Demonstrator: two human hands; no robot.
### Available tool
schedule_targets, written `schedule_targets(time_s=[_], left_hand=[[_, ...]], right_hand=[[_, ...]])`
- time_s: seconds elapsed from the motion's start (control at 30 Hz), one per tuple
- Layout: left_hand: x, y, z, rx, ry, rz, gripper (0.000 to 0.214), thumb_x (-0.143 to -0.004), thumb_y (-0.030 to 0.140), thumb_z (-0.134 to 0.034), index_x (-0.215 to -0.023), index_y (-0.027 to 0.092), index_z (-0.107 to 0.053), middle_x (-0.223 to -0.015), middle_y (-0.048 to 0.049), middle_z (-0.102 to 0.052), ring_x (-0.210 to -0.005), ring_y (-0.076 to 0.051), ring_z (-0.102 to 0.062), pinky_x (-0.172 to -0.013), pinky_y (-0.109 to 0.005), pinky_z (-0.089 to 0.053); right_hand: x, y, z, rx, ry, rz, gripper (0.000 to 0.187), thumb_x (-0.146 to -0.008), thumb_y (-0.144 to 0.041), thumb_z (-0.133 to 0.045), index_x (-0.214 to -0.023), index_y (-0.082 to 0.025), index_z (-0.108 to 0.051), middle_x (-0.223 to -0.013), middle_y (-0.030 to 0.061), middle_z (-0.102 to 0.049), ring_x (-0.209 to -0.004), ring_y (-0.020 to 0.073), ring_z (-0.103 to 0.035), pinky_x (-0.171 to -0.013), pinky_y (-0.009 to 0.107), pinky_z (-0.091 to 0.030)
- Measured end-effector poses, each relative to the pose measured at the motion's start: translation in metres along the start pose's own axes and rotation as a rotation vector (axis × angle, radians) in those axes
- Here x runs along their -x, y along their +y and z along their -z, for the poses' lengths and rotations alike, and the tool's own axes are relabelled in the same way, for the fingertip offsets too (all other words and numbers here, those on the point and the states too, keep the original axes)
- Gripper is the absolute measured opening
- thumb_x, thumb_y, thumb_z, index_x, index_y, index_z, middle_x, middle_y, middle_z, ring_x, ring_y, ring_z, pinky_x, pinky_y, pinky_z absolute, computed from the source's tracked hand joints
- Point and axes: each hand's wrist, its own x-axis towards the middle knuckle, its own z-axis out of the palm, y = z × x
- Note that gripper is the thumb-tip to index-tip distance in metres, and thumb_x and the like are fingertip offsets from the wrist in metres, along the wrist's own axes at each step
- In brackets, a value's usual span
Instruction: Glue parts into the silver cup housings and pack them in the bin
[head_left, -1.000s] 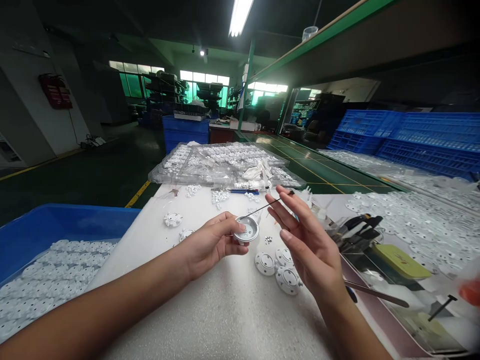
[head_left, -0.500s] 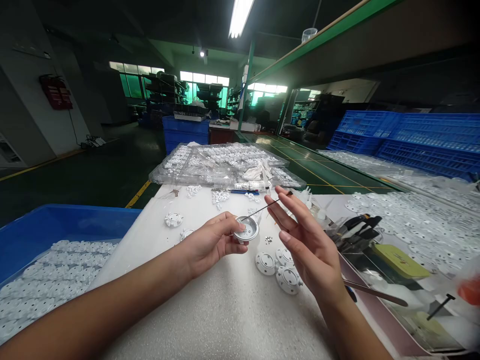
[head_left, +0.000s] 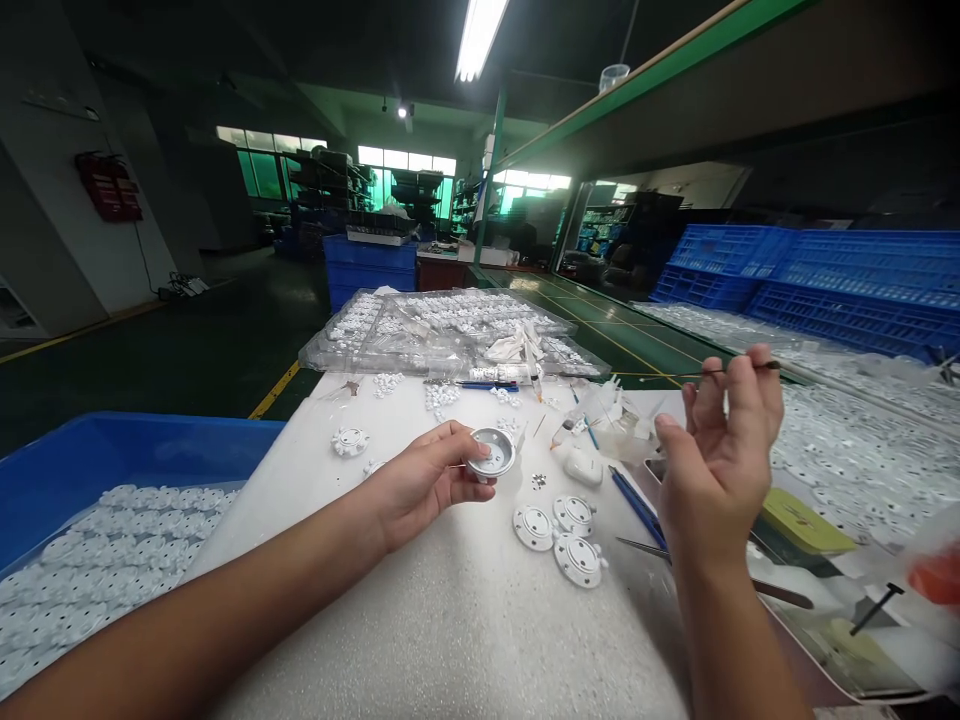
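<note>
My left hand (head_left: 431, 475) is closed on a small round cup-shaped part (head_left: 501, 450), white outside and grey within, its thumb pressed inside the bowl. Off to the right, my right hand (head_left: 720, 465) is raised, its fingers pinching a thin rod-like tool (head_left: 694, 374) with a dark end. The rod lies almost level, its tip pointing left, away from the cup-shaped part. Between the hands on the white table pad (head_left: 450, 620) lie three round white discs with holes (head_left: 577, 560). A little pile of tiny metal pieces (head_left: 538, 482) sits just above them.
A blue bin (head_left: 150, 440) at the left holds rows of white parts. Bagged trays of white parts (head_left: 450, 325) cover the far end. Tweezers (head_left: 645, 548), a white case (head_left: 583, 465) and a yellow-green box (head_left: 806, 520) lie at the right, near blue crates (head_left: 862, 265).
My right hand has drawn the rod-like tool out of the cup-shaped part and swung it right. The left hand and its part have stayed nearly in place.
</note>
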Motion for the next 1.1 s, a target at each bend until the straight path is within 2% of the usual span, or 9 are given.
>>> schedule_targets(time_s=[0.07, 0.13, 0.2, 0.3, 0.37, 0.57, 0.83, 0.93, 1.1], left_hand=[[0.0, 0.0, 0.0, -0.001, 0.004, -0.003, 0.02, -0.074, 0.013, -0.068, -0.077, 0.017, -0.049, -0.086, -0.0016, -0.058, -0.071, -0.009, -0.057, -0.058, -0.017, -0.053], [0.0, 0.0, 0.001, -0.008, 0.011, -0.006, 0.02, -0.074, 0.014, -0.068, -0.077, 0.017, -0.049, -0.086, -0.0022, -0.059, -0.071, -0.01, -0.057, -0.058, -0.018, -0.053], [-0.001, 0.0, 0.003, -0.017, 0.027, -0.011, 0.019, -0.074, 0.015, -0.069, -0.077, 0.017, -0.05, -0.086, -0.0026, -0.059, -0.071, -0.01, -0.058, -0.058, -0.018, -0.053], [-0.003, 0.0, 0.004, -0.016, 0.037, -0.013, 0.02, -0.073, 0.015, -0.07, -0.077, 0.017, -0.05, -0.086, -0.0026, -0.059, -0.071, -0.01, -0.058, -0.057, -0.017, -0.052], [-0.004, 0.0, 0.005, -0.008, 0.04, -0.013, 0.02, -0.073, 0.015, -0.07, -0.076, 0.017, -0.05, -0.086, -0.0025, -0.059, -0.071, -0.01, -0.057, -0.057, -0.017, -0.052], [-0.002, 0.002, 0.003, -0.008, 0.047, -0.025, 0.019, -0.074, 0.014, -0.069, -0.076, 0.017, -0.051, -0.084, -0.002, -0.058, -0.07, -0.009, -0.056, -0.056, -0.017, -0.052], [-0.002, 0.001, 0.002, -0.038, 0.047, -0.041, 0.02, -0.074, 0.013, -0.067, -0.075, 0.016, -0.048, -0.081, -0.0021, -0.056, -0.069, -0.009, -0.054, -0.058, -0.019, -0.053], [-0.001, 0.002, 0.001, -0.066, 0.058, -0.044, 0.019, -0.075, 0.012, -0.066, -0.077, 0.016, -0.048, -0.081, -0.003, -0.057, -0.069, -0.01, -0.053, -0.059, -0.02, -0.053], [0.006, 0.002, -0.004, -0.191, -0.007, -0.148, 0.022, -0.076, 0.017, -0.07, -0.084, 0.017, -0.049, -0.088, -0.0054, -0.061, -0.075, -0.013, -0.057, -0.061, -0.026, -0.055]], right_hand=[[-0.005, 0.025, 0.007, 0.018, 0.073, -0.039, 0.065, -0.081, -0.021, -0.052, -0.143, -0.031, -0.032, -0.154, 0.0, -0.013, -0.138, 0.0264, -0.027, -0.115, 0.044, -0.025], [-0.008, 0.048, 0.012, 0.025, 0.106, -0.134, 0.068, -0.077, -0.019, -0.054, -0.142, -0.03, -0.034, -0.154, 0.0025, -0.013, -0.137, 0.0276, -0.03, -0.114, 0.045, -0.027], [-0.01, 0.064, 0.015, 0.049, 0.092, -0.207, 0.069, -0.076, -0.018, -0.052, -0.141, -0.032, -0.035, -0.154, 0.0021, -0.012, -0.136, 0.0271, -0.032, -0.113, 0.044, -0.028], [-0.009, 0.075, 0.015, 0.149, 0.047, -0.233, 0.071, -0.074, -0.017, -0.048, -0.142, -0.026, -0.033, -0.154, 0.0056, -0.014, -0.136, 0.0278, -0.031, -0.112, 0.046, -0.028], [-0.007, 0.076, 0.013, 0.211, 0.004, -0.236, 0.074, -0.072, -0.017, -0.048, -0.144, -0.021, -0.03, -0.153, 0.0084, -0.014, -0.137, 0.0283, -0.03, -0.111, 0.047, -0.031], [-0.003, 0.073, 0.005, 0.342, -0.088, -0.193, 0.075, -0.072, -0.021, -0.046, -0.145, -0.019, -0.027, -0.153, 0.0078, -0.018, -0.136, 0.0258, -0.032, -0.108, 0.045, -0.037], [-0.002, 0.071, 0.006, 0.408, -0.083, -0.202, 0.071, -0.075, -0.028, -0.045, -0.143, -0.016, -0.03, -0.151, 0.0097, -0.021, -0.131, 0.0268, -0.039, -0.103, 0.045, -0.043], [-0.003, 0.074, 0.006, 0.449, -0.095, -0.257, 0.071, -0.074, -0.03, -0.044, -0.142, -0.014, -0.032, -0.151, 0.0112, -0.022, -0.131, 0.028, -0.038, -0.103, 0.046, -0.042], [-0.003, 0.069, 0.002, 0.639, -0.283, -0.391, 0.056, -0.074, -0.032, -0.047, -0.125, -0.011, -0.052, -0.15, 0.0134, -0.026, -0.133, 0.034, -0.034, -0.108, 0.05, -0.034]])
